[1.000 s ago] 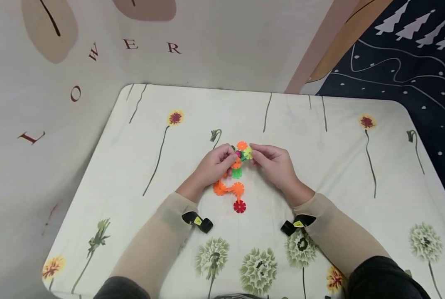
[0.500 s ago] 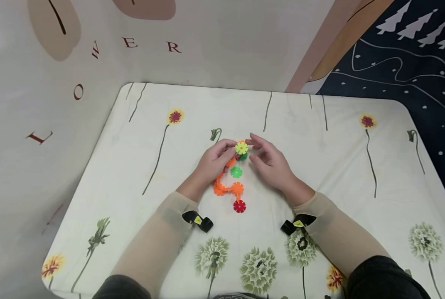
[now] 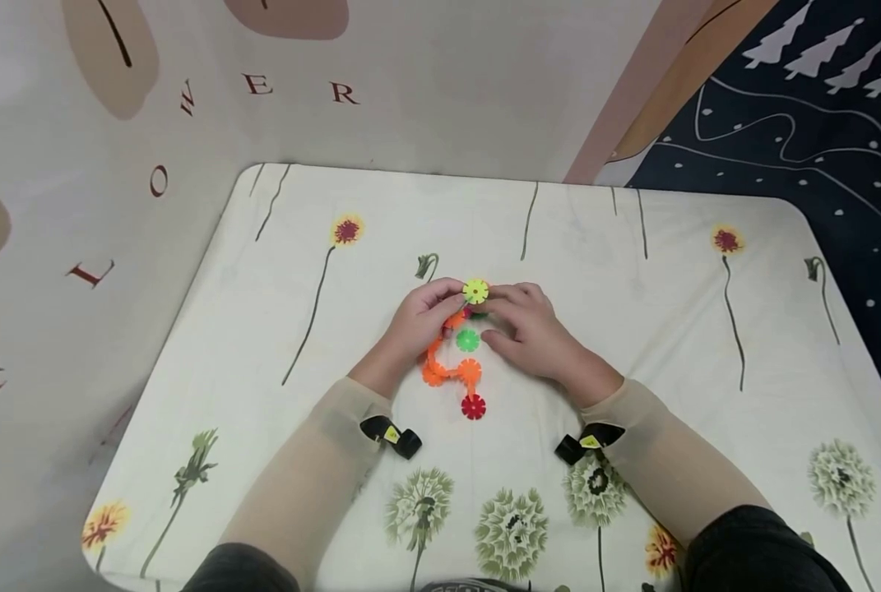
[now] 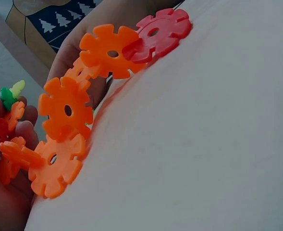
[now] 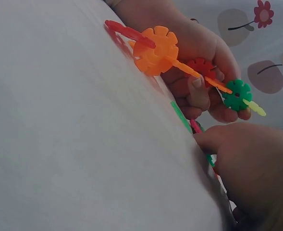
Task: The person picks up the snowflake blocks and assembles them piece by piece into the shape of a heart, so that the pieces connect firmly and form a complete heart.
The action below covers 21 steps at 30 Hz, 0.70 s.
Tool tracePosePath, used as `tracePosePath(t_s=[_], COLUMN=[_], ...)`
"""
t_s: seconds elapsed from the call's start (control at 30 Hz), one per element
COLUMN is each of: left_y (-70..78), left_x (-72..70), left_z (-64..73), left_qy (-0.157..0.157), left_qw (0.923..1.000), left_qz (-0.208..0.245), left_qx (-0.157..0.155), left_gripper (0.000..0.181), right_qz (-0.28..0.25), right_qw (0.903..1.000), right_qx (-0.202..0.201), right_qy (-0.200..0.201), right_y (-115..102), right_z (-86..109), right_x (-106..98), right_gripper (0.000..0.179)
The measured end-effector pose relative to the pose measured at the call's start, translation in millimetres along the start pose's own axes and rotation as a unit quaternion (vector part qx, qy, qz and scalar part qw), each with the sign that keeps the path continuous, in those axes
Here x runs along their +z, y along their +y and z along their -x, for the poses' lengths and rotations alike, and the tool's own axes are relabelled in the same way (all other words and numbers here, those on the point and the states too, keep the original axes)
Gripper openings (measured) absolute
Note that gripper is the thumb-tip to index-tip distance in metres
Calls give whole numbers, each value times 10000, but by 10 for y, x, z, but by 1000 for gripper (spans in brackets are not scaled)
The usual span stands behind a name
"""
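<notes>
My left hand [image 3: 427,316] pinches a chain of slotted plastic flower discs. Several orange discs [image 4: 67,108] make up most of it and curve down to the table, where a red disc [image 3: 473,407] ends it. At the upper end, a yellow-green disc [image 3: 475,291] stands out past the left fingertips, joined to a green disc [image 5: 237,95]. My right hand [image 3: 532,329] reaches over loose discs on the table, fingers extended, partly covering them. A pink disc [image 5: 195,126] peeks out by its fingers. Between the hands lies a loose light green disc [image 3: 468,340].
A white cloth with printed flowers covers the table [image 3: 603,247]. Behind it rises a pale wall [image 3: 447,123] with printed letters, and a dark panel with white trees [image 3: 795,123] stands at the right. Black straps with small cameras [image 3: 591,442] sit on both wrists.
The yellow-green disc has turned to face up, at the chain's end in my left hand. My right hand let go of it, drew back, then came down over the loose discs.
</notes>
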<state>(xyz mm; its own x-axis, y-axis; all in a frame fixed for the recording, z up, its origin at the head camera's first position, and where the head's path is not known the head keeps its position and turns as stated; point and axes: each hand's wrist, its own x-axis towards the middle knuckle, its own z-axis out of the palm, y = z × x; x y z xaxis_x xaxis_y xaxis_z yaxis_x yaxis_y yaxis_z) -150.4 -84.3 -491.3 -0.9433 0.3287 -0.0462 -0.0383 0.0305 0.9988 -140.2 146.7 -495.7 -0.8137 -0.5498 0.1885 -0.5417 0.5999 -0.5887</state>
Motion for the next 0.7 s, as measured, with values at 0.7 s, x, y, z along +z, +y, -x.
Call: tracePosePath(t_s=[0.7], left_y=[10], left_x=[-9], left_z=[5], left_qy=[1], left_qw=[10000], left_qz=[-92], left_qx=[16], left_gripper=[19], right_qz=[-221], right_qw=[9955], right_qx=[-920], right_qy=[74], right_y=[45], right_z=[-9], right_x=[11], right_gripper=[24])
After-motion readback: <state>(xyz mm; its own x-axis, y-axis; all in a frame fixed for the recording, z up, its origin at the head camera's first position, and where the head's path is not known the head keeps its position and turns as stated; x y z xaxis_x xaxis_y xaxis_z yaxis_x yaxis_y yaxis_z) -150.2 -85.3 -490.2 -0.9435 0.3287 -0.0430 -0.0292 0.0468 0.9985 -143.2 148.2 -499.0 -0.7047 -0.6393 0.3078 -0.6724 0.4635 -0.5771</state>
